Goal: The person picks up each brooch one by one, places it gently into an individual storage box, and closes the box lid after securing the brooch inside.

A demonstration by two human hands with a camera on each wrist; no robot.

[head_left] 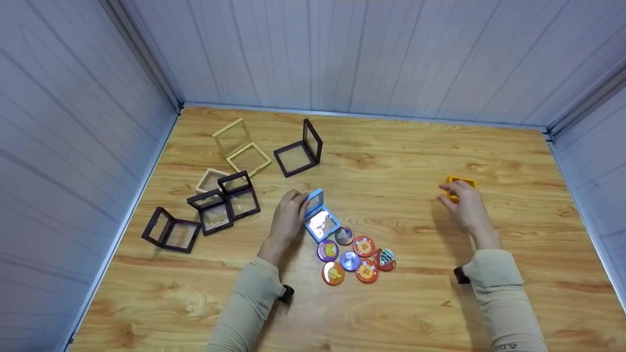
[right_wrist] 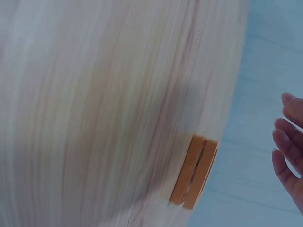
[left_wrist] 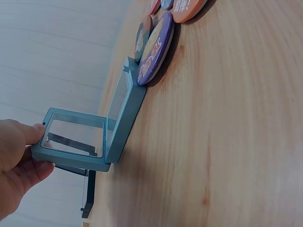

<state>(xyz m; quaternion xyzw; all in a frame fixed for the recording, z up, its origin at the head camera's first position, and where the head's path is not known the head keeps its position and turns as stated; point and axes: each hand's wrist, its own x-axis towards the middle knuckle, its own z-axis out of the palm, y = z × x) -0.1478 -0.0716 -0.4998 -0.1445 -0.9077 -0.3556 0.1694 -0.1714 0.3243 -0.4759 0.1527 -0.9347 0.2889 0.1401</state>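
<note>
My left hand (head_left: 287, 220) pinches the raised lid of a blue hinged display frame (head_left: 320, 224) between thumb and fingers. In the left wrist view, its clear windows show nothing enclosed, and the base of the frame (left_wrist: 127, 125) rests on the table. At the right, my right hand (head_left: 469, 208) is over an orange-yellow frame (head_left: 455, 179), partly hiding it. The right wrist view shows this orange frame (right_wrist: 193, 172) closed on the table, with the loosely bent fingers (right_wrist: 288, 142) apart from it.
Round badges, among them a purple one (head_left: 327, 250) and an orange one (head_left: 333, 273), cluster just in front of the blue frame. Several open dark frames (head_left: 184, 235) stand to the left, with a gold frame (head_left: 249, 159) and another dark frame (head_left: 295, 159) behind. Panelled walls (head_left: 337, 58) edge the table.
</note>
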